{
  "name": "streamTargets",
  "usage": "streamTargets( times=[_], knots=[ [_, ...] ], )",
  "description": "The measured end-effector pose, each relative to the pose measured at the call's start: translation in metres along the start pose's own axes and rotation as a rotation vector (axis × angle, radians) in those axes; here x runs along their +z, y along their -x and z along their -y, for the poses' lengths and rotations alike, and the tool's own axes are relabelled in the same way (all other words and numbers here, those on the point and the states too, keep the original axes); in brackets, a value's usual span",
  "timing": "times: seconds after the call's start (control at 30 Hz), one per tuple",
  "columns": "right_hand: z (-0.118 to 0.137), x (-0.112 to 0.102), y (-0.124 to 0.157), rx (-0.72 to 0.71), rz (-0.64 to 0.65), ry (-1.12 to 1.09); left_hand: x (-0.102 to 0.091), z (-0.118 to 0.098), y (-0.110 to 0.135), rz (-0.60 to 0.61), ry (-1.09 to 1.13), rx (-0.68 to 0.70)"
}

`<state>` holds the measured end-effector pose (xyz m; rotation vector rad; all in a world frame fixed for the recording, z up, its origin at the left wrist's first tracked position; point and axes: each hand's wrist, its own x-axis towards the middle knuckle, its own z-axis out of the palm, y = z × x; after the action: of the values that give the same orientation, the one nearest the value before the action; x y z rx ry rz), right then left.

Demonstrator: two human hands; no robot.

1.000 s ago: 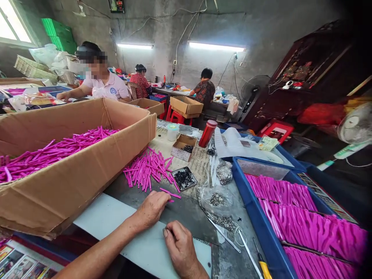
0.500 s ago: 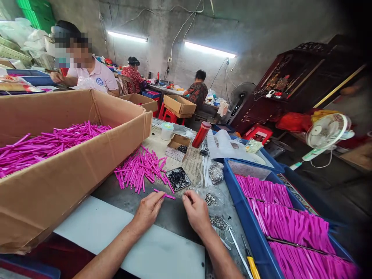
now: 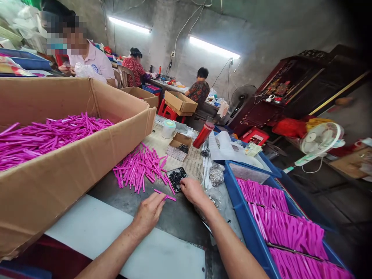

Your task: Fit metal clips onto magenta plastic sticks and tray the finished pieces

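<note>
Between the fingers of my left hand (image 3: 149,211) is a slim magenta plastic strip (image 3: 171,198), its far end sticking out to the right. My right hand (image 3: 193,190) reaches to the edge of a small metal tray (image 3: 185,173) full of small black parts (image 3: 176,178). Its fingertips are pinched at those parts; whether a piece is between them is too small to tell. Left of the tray lies a loose pile of magenta strips (image 3: 141,166).
A cardboard box (image 3: 116,145) of magenta strips stands at left. At right, a blue crate (image 3: 247,221) holds rows of them. Behind the tray are a small carton (image 3: 177,153), a red bottle (image 3: 203,135) and a lidded tub (image 3: 168,130). Bagged metal parts (image 3: 216,174) lie near the crate. Co-workers sit beyond.
My right hand has moved forward and left, from beside the strip to the tray of black parts. The left hand still holds the strip in nearly the same place.
</note>
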<state>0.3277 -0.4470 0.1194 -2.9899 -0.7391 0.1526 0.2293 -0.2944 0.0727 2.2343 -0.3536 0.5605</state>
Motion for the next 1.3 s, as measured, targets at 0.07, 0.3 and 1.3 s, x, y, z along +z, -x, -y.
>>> streamTargets(
  times=[0.07, 0.3, 1.3],
  knots=[
    [0.001, 0.004, -0.004, -0.008, 0.021, 0.014, 0.000, 0.000, 0.000, 0.002, 0.000, 0.000],
    [0.004, 0.018, -0.012, -0.018, 0.043, 0.042, 0.000, 0.000, 0.001, 0.037, 0.000, -0.025],
    [0.036, 0.008, 0.036, -0.214, -0.162, -0.241, 0.004, 0.006, -0.005, 0.007, 0.547, -0.397]
  ],
)
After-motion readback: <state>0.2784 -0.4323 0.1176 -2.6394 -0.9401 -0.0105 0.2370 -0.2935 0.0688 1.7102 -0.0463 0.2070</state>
